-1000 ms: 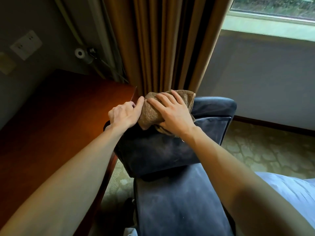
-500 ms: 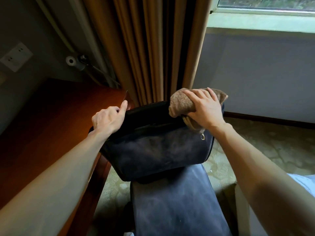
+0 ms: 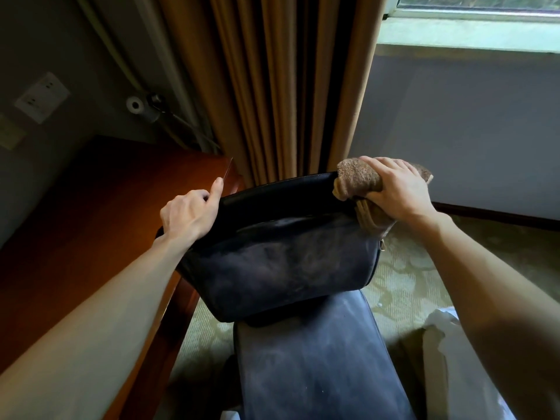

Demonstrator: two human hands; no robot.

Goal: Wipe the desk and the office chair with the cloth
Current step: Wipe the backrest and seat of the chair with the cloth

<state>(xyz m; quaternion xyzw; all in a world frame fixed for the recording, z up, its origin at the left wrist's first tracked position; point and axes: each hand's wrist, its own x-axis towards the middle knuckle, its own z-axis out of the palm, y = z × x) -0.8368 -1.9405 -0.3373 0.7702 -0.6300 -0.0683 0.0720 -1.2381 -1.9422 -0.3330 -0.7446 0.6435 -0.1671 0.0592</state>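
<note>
A dark leather office chair [image 3: 281, 262] stands in front of me, its backrest facing me and its seat [image 3: 315, 359] below. My left hand [image 3: 191, 215] grips the left end of the backrest's top edge, fingers curled over it. My right hand [image 3: 397, 189] presses a brown cloth [image 3: 354, 180] onto the right end of that top edge; part of the cloth hangs down over the corner. The reddish wooden desk [image 3: 100, 213] lies to the left of the chair, its right edge close to the backrest.
Tan curtains [image 3: 281, 86] hang right behind the chair. A grey wall under a window sill [image 3: 466, 34] is at the right. Wall sockets [image 3: 42, 97] and cables [image 3: 169, 116] sit above the desk. Patterned carpet [image 3: 406, 277] and something white [image 3: 448, 359] lie at the lower right.
My right hand has slid the cloth along the backrest's top edge from its left end to its right end. The left hand kept its grip on the left end.
</note>
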